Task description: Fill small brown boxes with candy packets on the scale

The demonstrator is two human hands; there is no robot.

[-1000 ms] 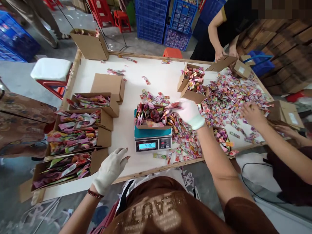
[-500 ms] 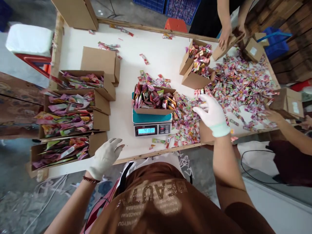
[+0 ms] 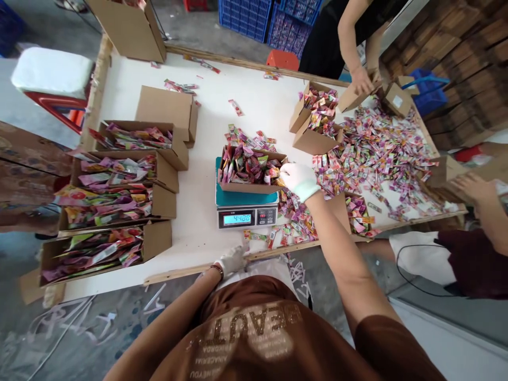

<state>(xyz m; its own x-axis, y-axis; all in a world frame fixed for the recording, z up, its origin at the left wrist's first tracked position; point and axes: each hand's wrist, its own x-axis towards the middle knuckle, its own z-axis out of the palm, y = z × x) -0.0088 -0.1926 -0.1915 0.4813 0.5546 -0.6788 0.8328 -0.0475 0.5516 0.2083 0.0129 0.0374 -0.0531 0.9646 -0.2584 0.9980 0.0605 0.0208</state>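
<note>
A cardboard box of small candy packets (image 3: 251, 187) sits on the teal plate of a digital scale (image 3: 246, 217) with a lit display. At the box's right end is my right hand (image 3: 300, 180) in a white glove, its fingers curled in against the packets; what they grip is hidden. My left hand (image 3: 232, 261), also gloved, rests at the table's front edge below the scale, fingers extended and holding nothing. Loose candy packets (image 3: 296, 225) lie under and beside my right forearm. Another filled box (image 3: 357, 214) stands partly behind that forearm.
Several filled boxes (image 3: 161, 177) line the table's left side, by a closed carton (image 3: 164, 111). Two filled boxes (image 3: 317, 135) stand at the back right, near a heap of packets (image 3: 381, 143). Co-workers' hands (image 3: 361, 82) handle boxes at the back and right.
My right hand has moved left from above the loose packets to the box on the scale. My left hand has moved right to the table edge. The scale's digits have changed.
</note>
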